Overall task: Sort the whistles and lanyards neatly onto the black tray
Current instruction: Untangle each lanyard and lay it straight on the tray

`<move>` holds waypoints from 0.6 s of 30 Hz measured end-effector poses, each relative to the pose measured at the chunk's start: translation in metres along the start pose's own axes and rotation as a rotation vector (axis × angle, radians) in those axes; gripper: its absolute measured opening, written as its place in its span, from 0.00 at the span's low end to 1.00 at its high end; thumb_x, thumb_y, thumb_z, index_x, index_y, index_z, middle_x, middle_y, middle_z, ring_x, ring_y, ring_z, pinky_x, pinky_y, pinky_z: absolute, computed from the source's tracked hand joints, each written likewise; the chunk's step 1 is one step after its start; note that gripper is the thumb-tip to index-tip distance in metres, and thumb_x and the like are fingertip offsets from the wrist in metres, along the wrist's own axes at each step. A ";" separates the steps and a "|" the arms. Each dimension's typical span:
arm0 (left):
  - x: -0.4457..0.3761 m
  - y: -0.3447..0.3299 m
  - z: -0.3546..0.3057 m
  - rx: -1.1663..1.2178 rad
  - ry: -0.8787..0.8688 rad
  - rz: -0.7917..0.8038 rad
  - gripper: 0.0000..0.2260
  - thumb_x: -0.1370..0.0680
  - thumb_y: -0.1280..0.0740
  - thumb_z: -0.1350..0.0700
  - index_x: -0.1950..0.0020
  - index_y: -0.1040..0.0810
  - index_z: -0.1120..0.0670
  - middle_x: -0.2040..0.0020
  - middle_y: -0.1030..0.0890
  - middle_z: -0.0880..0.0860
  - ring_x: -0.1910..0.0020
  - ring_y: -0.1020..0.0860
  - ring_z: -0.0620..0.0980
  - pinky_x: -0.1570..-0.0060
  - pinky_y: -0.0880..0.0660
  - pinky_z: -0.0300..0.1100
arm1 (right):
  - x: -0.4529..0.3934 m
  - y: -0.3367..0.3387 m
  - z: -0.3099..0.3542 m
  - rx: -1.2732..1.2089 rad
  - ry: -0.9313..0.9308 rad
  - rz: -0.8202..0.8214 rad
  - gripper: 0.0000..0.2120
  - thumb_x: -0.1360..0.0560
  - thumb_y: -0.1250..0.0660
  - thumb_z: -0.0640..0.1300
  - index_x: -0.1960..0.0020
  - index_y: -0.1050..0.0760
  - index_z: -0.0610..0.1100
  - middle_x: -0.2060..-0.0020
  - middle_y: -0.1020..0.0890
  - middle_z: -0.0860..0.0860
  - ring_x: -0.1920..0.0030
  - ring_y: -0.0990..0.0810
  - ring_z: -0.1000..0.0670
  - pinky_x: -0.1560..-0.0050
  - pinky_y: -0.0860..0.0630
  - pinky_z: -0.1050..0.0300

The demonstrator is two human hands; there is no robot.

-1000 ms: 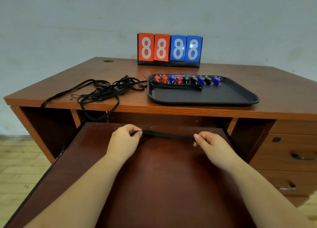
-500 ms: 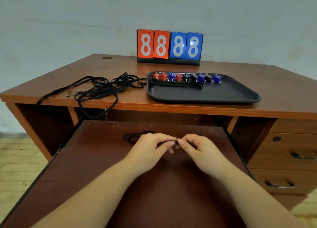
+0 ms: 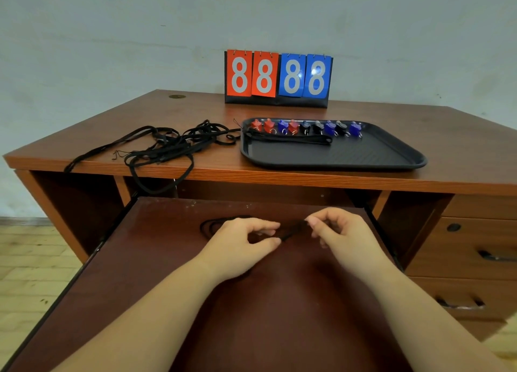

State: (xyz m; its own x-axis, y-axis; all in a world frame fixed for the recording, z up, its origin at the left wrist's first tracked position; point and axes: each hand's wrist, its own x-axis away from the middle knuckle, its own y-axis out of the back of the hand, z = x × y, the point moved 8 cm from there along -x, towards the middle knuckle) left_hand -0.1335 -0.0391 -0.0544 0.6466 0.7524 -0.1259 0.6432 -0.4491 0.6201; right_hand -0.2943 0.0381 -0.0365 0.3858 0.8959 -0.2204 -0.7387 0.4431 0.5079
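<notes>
To fold the lanyard (image 3: 291, 230) well, the strands should be kept flat and even so it can lie straight beside the folded one on the black tray (image 3: 391, 159), under the row of whistles (image 3: 305, 127). Both hands hover low over the pull-out shelf (image 3: 156, 248), palms down and close together. The left hand (image 3: 240, 245) and right hand (image 3: 341, 234) each pinch the cord between thumb and fingertips, with its loop trailing left on the shelf.

The front half of the black tray (image 3: 363, 153) is lying bare behind the whistle row (image 3: 305, 127). The tangled lanyards (image 3: 167, 145) are blocking the counter (image 3: 461, 147) left of the tray, its right side staying open.
</notes>
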 end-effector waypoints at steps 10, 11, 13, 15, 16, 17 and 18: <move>0.004 -0.007 -0.020 0.229 -0.039 -0.031 0.04 0.29 0.27 0.52 0.57 0.17 0.43 0.63 0.16 0.42 0.61 0.20 0.35 0.59 0.27 0.27 | 0.009 -0.013 0.022 0.068 0.162 0.059 0.06 0.26 0.32 0.45 0.59 0.20 0.55 0.64 0.18 0.57 0.60 0.22 0.60 0.58 0.28 0.71; 0.004 -0.009 -0.020 0.229 -0.043 -0.010 0.04 0.29 0.27 0.53 0.57 0.17 0.44 0.63 0.16 0.43 0.61 0.20 0.35 0.59 0.27 0.27 | 0.009 -0.013 0.022 0.066 0.168 0.061 0.06 0.26 0.32 0.45 0.59 0.20 0.55 0.63 0.17 0.57 0.59 0.21 0.59 0.57 0.27 0.69; 0.003 -0.011 -0.021 0.279 -0.041 0.002 0.04 0.28 0.28 0.55 0.58 0.17 0.46 0.63 0.16 0.44 0.60 0.20 0.36 0.58 0.27 0.27 | 0.009 -0.013 0.022 0.030 0.165 0.044 0.05 0.26 0.32 0.46 0.58 0.20 0.56 0.62 0.17 0.58 0.58 0.21 0.58 0.55 0.26 0.67; 0.002 -0.010 -0.018 0.367 -0.015 -0.040 0.03 0.28 0.28 0.56 0.58 0.16 0.48 0.62 0.16 0.45 0.60 0.20 0.36 0.57 0.28 0.28 | 0.009 -0.012 0.020 -0.049 0.113 0.028 0.04 0.26 0.32 0.48 0.54 0.21 0.57 0.59 0.17 0.59 0.55 0.21 0.60 0.53 0.26 0.68; 0.002 -0.008 -0.016 0.403 0.007 -0.080 0.03 0.29 0.27 0.56 0.58 0.16 0.49 0.61 0.17 0.45 0.59 0.20 0.36 0.56 0.28 0.29 | 0.009 -0.015 0.017 -0.088 0.075 0.050 0.05 0.26 0.32 0.49 0.51 0.22 0.57 0.56 0.18 0.59 0.53 0.21 0.60 0.52 0.26 0.69; 0.001 -0.006 -0.012 0.428 0.031 -0.125 0.02 0.29 0.27 0.56 0.59 0.16 0.49 0.59 0.17 0.46 0.58 0.21 0.36 0.55 0.29 0.29 | 0.010 -0.020 0.016 -0.113 0.038 0.100 0.07 0.27 0.32 0.49 0.49 0.23 0.58 0.55 0.18 0.59 0.51 0.21 0.61 0.50 0.27 0.69; 0.000 -0.004 -0.009 0.449 0.052 -0.160 0.02 0.29 0.28 0.56 0.59 0.16 0.49 0.58 0.19 0.46 0.57 0.21 0.36 0.54 0.30 0.29 | 0.011 -0.027 0.013 -0.118 0.010 0.167 0.09 0.27 0.31 0.49 0.48 0.24 0.58 0.53 0.18 0.59 0.50 0.21 0.61 0.50 0.27 0.69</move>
State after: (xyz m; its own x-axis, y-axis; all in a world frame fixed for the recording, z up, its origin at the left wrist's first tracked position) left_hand -0.1395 -0.0327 -0.0495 0.5113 0.8468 -0.1466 0.8538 -0.4810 0.1994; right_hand -0.2628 0.0352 -0.0413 0.2476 0.9573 -0.1495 -0.8517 0.2886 0.4373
